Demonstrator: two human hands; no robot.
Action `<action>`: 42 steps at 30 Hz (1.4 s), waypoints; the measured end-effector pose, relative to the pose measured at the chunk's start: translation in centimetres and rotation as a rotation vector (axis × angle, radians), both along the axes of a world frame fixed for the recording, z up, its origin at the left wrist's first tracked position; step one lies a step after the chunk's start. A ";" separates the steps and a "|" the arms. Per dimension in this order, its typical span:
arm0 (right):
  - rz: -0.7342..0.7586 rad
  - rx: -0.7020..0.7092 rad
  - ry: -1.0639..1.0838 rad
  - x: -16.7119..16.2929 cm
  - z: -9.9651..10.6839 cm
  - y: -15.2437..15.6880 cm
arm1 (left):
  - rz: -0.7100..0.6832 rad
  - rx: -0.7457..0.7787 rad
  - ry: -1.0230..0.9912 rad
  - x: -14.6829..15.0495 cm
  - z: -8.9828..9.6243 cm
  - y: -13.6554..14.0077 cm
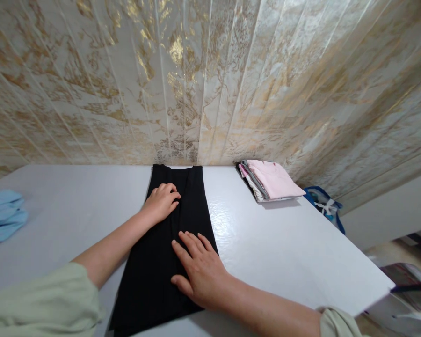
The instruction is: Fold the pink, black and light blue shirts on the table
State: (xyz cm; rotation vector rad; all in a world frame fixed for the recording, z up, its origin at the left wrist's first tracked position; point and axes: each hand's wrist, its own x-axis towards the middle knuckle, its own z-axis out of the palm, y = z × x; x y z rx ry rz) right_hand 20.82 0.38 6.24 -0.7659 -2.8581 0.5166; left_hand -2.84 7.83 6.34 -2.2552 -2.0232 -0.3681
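A long black garment point(154, 276), perhaps a skirt or folded trousers, lies lengthwise on the white table point(277, 252). Its narrow waist end is by the wall and its wider end reaches the near edge. My left hand point(162, 202) rests on the upper part of the cloth, fingers slightly bent and apart. Lower down and to the right, my right hand point(199, 267) lies flat on the same garment with its fingers spread. Neither hand grips anything that I can see.
A stack of folded clothes point(272, 180), pink on top, sits at the back right. At the left edge lies a light blue cloth point(3, 215). Beyond the table's right edge is a blue-trimmed bag point(324, 206). A gold-patterned wall covering point(182, 84) rises behind the table.
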 end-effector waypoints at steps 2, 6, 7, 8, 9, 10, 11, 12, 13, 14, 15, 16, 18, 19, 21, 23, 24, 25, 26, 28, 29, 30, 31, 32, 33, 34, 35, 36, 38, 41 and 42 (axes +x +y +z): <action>-0.002 0.000 0.001 0.0 0.1 0.0 | -0.010 -0.044 0.010 0.2 0.3 0.4; 0.016 -0.010 0.010 0.0 0.1 -0.1 | -0.036 -0.085 -0.067 -0.1 0.1 1.0; 0.018 -0.011 0.012 0.0 0.1 -0.1 | -0.044 -0.082 -0.109 -0.3 -0.1 1.2; 0.016 -0.011 0.012 0.0 0.1 -0.1 | -0.050 -0.073 -0.153 -0.5 -0.3 1.4; 0.010 -0.010 0.012 0.0 0.0 -0.1 | -0.054 -0.060 -0.195 -0.7 -0.5 1.6; 0.004 -0.010 0.011 0.0 0.1 -0.1 | -0.057 -0.049 -0.235 -0.8 -0.7 1.8; -0.001 -0.010 0.010 0.0 0.1 -0.1 | -0.059 -0.044 -0.272 -1.0 -0.9 2.0; -0.001 -0.012 0.010 0.0 0.1 -0.1 | -0.059 -0.047 -0.306 -1.1 -1.1 2.1; 0.003 -0.015 0.012 0.0 0.2 0.0 | -0.056 -0.058 -0.340 -1.1 -1.2 2.3; 0.009 -0.020 0.013 0.0 0.3 0.0 | -0.046 -0.077 -0.372 -1.1 -1.3 2.4; 0.013 -0.022 0.015 0.1 0.4 0.0 | -0.029 -0.096 -0.400 -1.0 -1.3 2.6; 0.014 -0.023 0.014 0.1 0.4 0.0 | -0.008 -0.112 -0.421 -0.9 -1.3 2.7; 0.011 -0.019 0.009 0.1 0.5 0.0 | 0.041 -0.131 -0.429 -0.5 -1.3 2.9; 0.009 -0.014 0.005 0.1 0.5 0.0 | 0.066 -0.134 -0.413 -0.3 -1.3 3.0; 0.010 -0.003 -0.002 0.1 0.5 0.0 | 0.105 -0.123 -0.355 0.1 -1.4 3.1; 0.012 0.004 -0.007 0.1 0.5 -0.1 | 0.124 -0.105 -0.304 0.3 -1.6 3.2; 0.013 0.008 -0.009 0.1 0.4 0.0 | 0.125 -0.098 -0.290 0.4 -1.7 3.2; 0.015 0.012 -0.011 0.1 0.4 0.0 | 0.121 -0.093 -0.283 0.4 -1.8 3.2; 0.017 0.017 -0.012 0.1 0.4 0.0 | 0.111 -0.086 -0.283 0.4 -1.8 3.1; 0.017 0.026 -0.012 0.1 0.4 0.0 | 0.089 -0.057 -0.300 0.4 -1.7 2.9; 0.013 0.028 -0.011 0.1 0.4 0.0 | 0.079 -0.033 -0.312 0.4 -1.6 2.8; 0.010 0.029 -0.010 0.1 0.3 0.1 | 0.073 -0.004 -0.323 0.4 -1.5 2.7; 0.009 0.029 -0.009 0.1 0.3 0.1 | 0.071 0.021 -0.324 0.4 -1.3 2.6; 0.011 0.029 -0.010 0.1 0.2 0.1 | 0.074 0.034 -0.311 0.4 -1.2 2.4; 0.014 0.028 -0.011 0.1 0.1 0.1 | 0.082 0.031 -0.284 0.5 -1.1 2.3; 0.016 0.027 -0.014 0.1 0.1 0.1 | 0.094 0.013 -0.250 0.6 -1.0 2.2; 0.015 0.026 -0.016 0.1 0.0 0.1 | 0.109 -0.015 -0.218 0.8 -0.8 2.1; 0.012 0.024 -0.017 0.0 0.0 0.1 | 0.121 -0.040 -0.197 0.9 -0.6 2.0; 0.007 0.019 -0.018 0.0 0.0 0.1 | 0.119 -0.034 -0.207 1.2 -0.1 1.8; 0.014 0.017 -0.018 0.0 0.0 0.1 | 0.023 0.085 -0.290 1.5 0.6 1.2; 0.015 0.016 -0.016 0.0 0.0 0.1 | -0.020 0.103 -0.306 1.6 0.7 0.9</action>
